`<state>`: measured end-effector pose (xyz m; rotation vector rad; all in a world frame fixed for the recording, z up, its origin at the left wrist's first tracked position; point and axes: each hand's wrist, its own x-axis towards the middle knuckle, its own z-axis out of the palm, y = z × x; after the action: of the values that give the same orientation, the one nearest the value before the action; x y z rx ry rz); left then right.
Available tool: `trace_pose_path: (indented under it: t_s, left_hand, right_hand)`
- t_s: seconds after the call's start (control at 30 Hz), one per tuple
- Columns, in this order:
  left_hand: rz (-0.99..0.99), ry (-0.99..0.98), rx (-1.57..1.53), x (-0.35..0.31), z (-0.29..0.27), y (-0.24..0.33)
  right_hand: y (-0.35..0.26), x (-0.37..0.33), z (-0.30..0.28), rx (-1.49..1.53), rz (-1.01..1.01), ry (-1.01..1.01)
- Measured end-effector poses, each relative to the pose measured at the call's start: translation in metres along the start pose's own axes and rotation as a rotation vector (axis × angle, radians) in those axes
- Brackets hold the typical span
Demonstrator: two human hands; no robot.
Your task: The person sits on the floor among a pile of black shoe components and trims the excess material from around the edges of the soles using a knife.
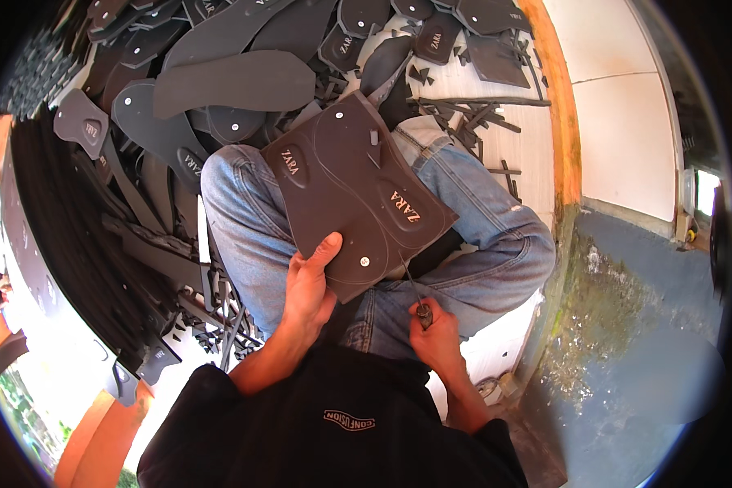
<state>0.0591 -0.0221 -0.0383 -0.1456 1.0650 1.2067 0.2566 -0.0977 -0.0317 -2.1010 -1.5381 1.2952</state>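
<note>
A dark brown-black foam sheet (342,179) lies tilted across my crossed legs. It bears two outlined shoe-sole shapes, raised pads with lettering and small white dots. My left hand (307,285) grips its near left corner, thumb on top and the other fingers underneath. In my right hand (436,333) is a thin-bladed knife (423,314), its fingers closed round the short handle. The narrow blade points up and away, its tip at the sheet's near right edge. Whether the tip has entered the foam I cannot tell.
Many cut dark soles (236,85) lie heaped ahead and to the left. Thin foam offcuts (484,122) are scattered on the pale floor at front right. A tall stack of dark sheets (81,220) stands at left. An orange-brown edge (563,122) borders the floor at right.
</note>
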Motion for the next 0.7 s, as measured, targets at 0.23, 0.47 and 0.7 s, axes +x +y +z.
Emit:
trace_pose_path:
  t_s: [0.23,0.47,0.7]
  left_hand:
    - [0.004,-0.026,0.044,0.002,-0.007,0.000]
    - [0.001,-0.051,0.063,0.002,-0.012,0.002]
    - [-0.013,-0.073,0.079,0.003,-0.017,0.005]
  right_hand:
    - [-0.006,0.009,0.008,-0.074,-0.030,0.041]
    - [-0.016,0.021,0.010,-0.130,-0.034,0.009]
    - [-0.029,0.037,0.014,-0.144,-0.002,-0.032]
